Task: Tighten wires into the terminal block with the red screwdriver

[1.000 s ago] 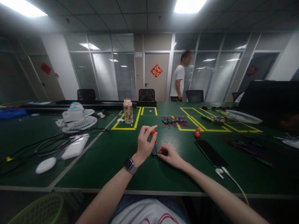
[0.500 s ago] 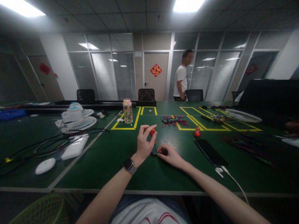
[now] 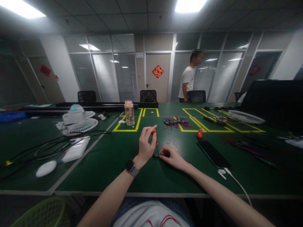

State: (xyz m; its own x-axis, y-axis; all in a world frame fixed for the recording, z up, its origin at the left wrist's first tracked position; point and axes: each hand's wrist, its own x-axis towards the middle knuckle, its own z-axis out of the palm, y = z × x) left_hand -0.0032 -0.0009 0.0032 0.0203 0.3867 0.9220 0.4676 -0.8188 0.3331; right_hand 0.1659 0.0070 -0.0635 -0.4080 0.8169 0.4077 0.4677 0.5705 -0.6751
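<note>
My left hand (image 3: 146,144) is raised a little over the green table (image 3: 113,157), thumb and fingers pinched on a small orange-handled tool (image 3: 154,133) that points down. My right hand (image 3: 172,156) rests on the table just right of it, fingers closed on a small dark piece with coloured wires (image 3: 158,154) under the tool's tip. A watch (image 3: 131,167) sits on my left wrist.
A black phone (image 3: 213,154) and white earbud with cable (image 3: 222,172) lie to the right. A pile of coloured wires (image 3: 176,122), a small red object (image 3: 200,135) and a bottle (image 3: 129,112) stand farther back. Fans, cables and white devices fill the left. A person stands by the far door.
My hands have hardly moved; the left hand shifted slightly up. The person at the back walked to the right.
</note>
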